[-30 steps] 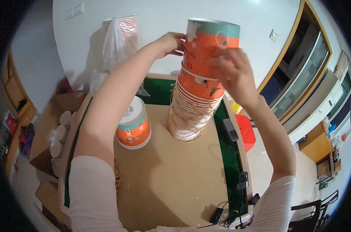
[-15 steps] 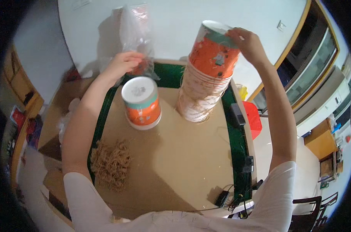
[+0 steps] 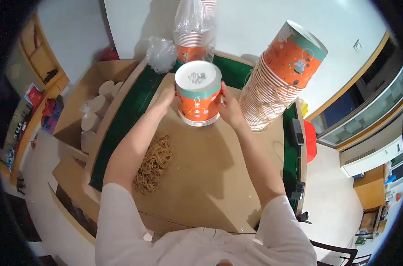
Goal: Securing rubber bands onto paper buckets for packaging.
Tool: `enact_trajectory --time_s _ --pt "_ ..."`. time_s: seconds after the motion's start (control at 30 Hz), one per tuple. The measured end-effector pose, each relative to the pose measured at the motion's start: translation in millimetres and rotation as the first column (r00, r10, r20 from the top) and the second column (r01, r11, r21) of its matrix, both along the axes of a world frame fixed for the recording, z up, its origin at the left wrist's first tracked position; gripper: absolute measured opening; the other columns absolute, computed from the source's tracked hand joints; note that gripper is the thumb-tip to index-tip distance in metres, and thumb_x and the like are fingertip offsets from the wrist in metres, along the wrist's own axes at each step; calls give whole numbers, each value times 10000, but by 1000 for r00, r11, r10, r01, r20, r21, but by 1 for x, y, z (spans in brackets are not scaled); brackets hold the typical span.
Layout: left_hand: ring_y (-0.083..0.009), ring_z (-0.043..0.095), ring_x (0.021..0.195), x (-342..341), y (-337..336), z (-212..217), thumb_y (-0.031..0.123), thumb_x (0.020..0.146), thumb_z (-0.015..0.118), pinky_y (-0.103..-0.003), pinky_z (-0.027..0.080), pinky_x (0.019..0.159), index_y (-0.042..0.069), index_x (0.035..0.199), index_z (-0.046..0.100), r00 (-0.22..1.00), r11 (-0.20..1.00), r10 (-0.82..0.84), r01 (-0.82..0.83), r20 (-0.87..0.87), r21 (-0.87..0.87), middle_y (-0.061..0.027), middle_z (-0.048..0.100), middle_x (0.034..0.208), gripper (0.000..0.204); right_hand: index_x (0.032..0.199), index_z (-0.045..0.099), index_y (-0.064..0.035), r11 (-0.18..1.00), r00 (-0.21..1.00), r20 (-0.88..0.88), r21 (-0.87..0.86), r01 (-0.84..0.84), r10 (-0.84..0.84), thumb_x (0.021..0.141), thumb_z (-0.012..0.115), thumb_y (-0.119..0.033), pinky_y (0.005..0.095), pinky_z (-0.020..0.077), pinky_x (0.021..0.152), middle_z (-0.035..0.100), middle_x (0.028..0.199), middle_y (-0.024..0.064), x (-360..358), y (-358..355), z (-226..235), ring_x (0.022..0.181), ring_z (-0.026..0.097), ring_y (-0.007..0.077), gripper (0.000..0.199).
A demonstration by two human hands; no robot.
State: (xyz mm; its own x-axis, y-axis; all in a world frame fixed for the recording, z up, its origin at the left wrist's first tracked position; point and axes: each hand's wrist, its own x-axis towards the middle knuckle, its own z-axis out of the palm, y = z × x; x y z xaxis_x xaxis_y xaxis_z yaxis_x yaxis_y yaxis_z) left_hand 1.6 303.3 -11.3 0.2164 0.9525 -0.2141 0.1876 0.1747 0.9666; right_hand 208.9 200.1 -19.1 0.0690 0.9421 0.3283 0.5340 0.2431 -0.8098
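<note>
A short stack of orange paper cups point(image 3: 198, 95), turned upside down with the white bottom facing up, is being held between both hands above the brown cardboard sheet point(image 3: 210, 177) that is covering the worktop point(image 3: 137, 104). The left hand point(image 3: 166, 96) is being pressed against the left side of this stack, with the fingers partly hidden behind it, and the right hand point(image 3: 230, 107) is being curled around its right side; both hands are closed onto the stack.

Just to the right, a much taller stack of the same cups point(image 3: 279, 77) is leaning to the right, with elastic bands wrapped around its lower part. Behind the held stack, more cups in a clear plastic bag point(image 3: 193, 33) are standing at the far edge of the worktop. A heap of tan rubber bands point(image 3: 153, 163) is lying on the cardboard near the left forearm. On the left, a cardboard box with white rolls point(image 3: 95, 117) is standing beside the worktop.
</note>
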Motion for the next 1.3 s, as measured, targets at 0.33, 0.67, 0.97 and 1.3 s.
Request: enact_trajectory --time_s 0.33,0.67,0.97,1.3 --pt "-171 516 1038 4 -43 77 326 979 268 -322 379 913 26 1239 508 998 982 47 -55 49 180 -101 561 1178 463 1413 264 -14 984 999 48 175 14 -23 774 431 109 283 435 890 486 1283 121 7 -16 47 1151 496 194 672" --pt "-134 490 1075 -4 -57 76 423 966 269 -357 391 853 139 1276 483 988 968 -71 34 140 247 -29 549 1196 472 1290 449 -28 978 817 -572 -200 -54 -72 927 426 -352 367 456 877 517 1226 126 5 -44 90 1075 521 214 487" --pt "-183 444 1185 -20 -111 119 423 969 351 -384 387 924 80 1266 470 943 942 -151 46 296 332 -59 494 1269 469 1296 464 -50 998 852 -520 -32 48 -57 951 428 -386 382 418 937 518 1243 95 -15 -99 136 1154 486 201 483" --pt "-203 361 1250 -47 -243 29 292 943 474 -368 297 1039 40 1347 330 837 888 -186 -82 515 453 -116 355 1375 498 1303 409 -99 998 925 -374 44 -48 61 926 509 -158 358 434 934 487 1152 100 -8 -233 72 1082 493 188 394"
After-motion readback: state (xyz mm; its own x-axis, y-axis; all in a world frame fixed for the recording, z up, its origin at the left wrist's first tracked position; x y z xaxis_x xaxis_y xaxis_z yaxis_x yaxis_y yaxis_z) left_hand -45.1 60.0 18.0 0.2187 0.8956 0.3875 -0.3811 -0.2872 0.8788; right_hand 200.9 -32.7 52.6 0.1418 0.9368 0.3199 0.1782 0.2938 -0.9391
